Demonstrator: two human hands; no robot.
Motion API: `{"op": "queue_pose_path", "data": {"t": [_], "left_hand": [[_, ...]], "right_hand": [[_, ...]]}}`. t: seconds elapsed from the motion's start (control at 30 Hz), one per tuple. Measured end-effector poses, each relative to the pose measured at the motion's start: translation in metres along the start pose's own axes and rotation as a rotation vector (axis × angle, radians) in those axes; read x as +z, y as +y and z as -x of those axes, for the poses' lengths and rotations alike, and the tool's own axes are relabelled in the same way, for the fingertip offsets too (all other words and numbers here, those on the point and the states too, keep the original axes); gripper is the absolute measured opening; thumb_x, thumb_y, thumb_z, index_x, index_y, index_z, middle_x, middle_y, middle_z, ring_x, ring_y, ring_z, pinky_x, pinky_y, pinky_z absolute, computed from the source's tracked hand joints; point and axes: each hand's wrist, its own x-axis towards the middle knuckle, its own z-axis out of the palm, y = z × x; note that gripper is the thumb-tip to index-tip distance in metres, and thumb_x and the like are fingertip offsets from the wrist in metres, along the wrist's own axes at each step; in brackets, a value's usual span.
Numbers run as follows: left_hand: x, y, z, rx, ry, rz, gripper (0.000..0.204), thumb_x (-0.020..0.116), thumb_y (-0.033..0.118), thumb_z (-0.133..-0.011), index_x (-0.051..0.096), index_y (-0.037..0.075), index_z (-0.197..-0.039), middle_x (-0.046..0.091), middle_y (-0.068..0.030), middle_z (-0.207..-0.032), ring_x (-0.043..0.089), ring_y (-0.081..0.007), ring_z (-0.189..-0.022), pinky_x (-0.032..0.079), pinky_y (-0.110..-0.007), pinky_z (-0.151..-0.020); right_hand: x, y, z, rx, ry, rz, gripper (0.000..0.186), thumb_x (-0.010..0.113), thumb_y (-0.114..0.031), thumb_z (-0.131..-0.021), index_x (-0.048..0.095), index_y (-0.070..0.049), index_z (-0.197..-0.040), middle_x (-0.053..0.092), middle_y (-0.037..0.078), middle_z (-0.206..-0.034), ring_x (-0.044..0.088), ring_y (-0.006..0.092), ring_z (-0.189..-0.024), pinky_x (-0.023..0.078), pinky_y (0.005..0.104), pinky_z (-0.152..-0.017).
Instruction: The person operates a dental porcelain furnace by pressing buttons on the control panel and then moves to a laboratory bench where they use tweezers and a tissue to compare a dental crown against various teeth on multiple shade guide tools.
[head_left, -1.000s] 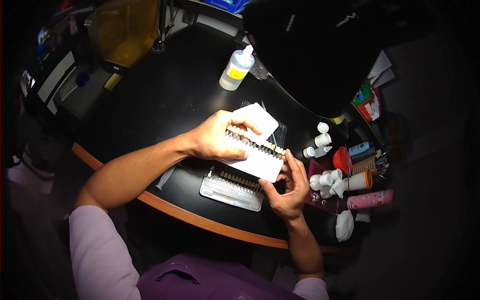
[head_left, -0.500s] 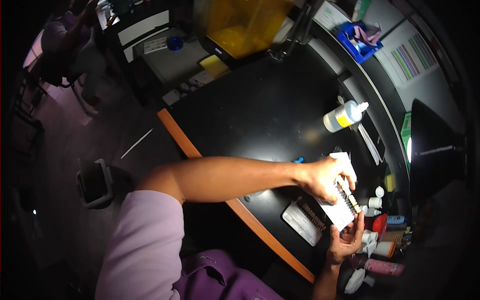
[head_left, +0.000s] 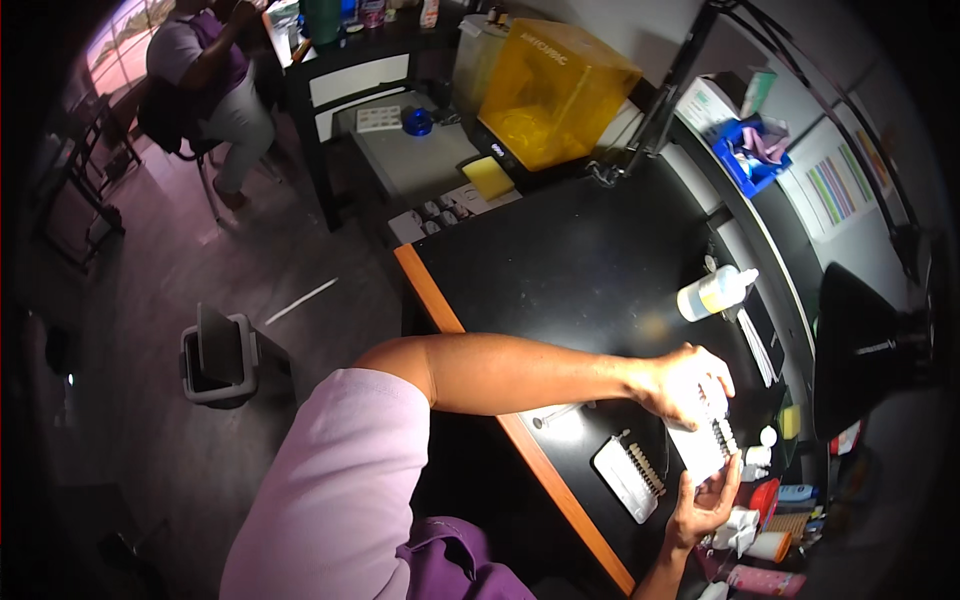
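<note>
My left hand [head_left: 675, 385] is closed on the upper end of a brightly lit white holder [head_left: 693, 452] lined with tooth-shade tabs [head_left: 724, 437]. My right hand [head_left: 703, 508] grips the holder's lower end, fingers curled along its edge. A second shade guide [head_left: 625, 480], silver-white with a row of tabs, lies on the black desk [head_left: 540, 270] below and left of them. A squeeze bottle [head_left: 712, 295] with pale liquid rests on the desk beyond my left hand.
A black lamp [head_left: 865, 350] hangs at the right above small containers [head_left: 770, 545]. An amber-covered machine [head_left: 555, 90] and blue tray [head_left: 750, 165] occupy the back. On the floor stands a bin [head_left: 215, 365]; a seated person [head_left: 205, 85] is at the upper left.
The view has swung leftward, bringing the floor, bin and seated person into sight. Both hands still hold the white holder, which now appears further right in the picture.
</note>
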Motion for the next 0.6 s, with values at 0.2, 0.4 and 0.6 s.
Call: {"op": "queue_pose_path", "data": {"t": [0.2, 0.4, 0.6], "left_hand": [[-0.002, -0.002, -0.004, 0.054, -0.054, 0.163, 0.056, 0.086, 0.022, -0.065, 0.069, 0.0, -0.113, 0.073, -0.0135, -0.105, 0.071, -0.0219, -0.098, 0.057, -0.036, -0.089], [-0.005, 0.015, -0.005, -0.204, -0.146, 0.315, 0.061, 0.085, 0.007, -0.075, 0.059, -0.002, -0.129, 0.068, -0.0105, -0.114, 0.064, -0.0153, -0.107, 0.056, -0.03, -0.092], [0.001, -0.001, -0.007, -0.281, -0.135, 0.353, 0.062, 0.081, 0.0, -0.077, 0.055, -0.003, -0.134, 0.066, -0.0126, -0.119, 0.064, -0.0161, -0.107, 0.057, -0.03, -0.091]], "right_hand": [[-0.001, 0.002, -0.007, -0.011, 0.08, 0.094, 0.08, 0.077, 0.012, -0.074, 0.044, 0.005, -0.146, 0.046, 0.015, -0.141, 0.057, 0.0244, -0.12, 0.057, 0.0253, -0.079], [-0.01, 0.001, -0.019, -0.053, 0.089, 0.106, 0.08, 0.077, 0.012, -0.072, 0.045, 0.007, -0.145, 0.049, 0.015, -0.132, 0.057, 0.0235, -0.117, 0.061, 0.0289, -0.085], [-0.01, -0.007, -0.011, 0.01, 0.119, 0.044, 0.079, 0.076, 0.015, -0.075, 0.042, 0.009, -0.146, 0.049, 0.016, -0.13, 0.063, 0.0227, -0.112, 0.062, 0.028, -0.083]]}}
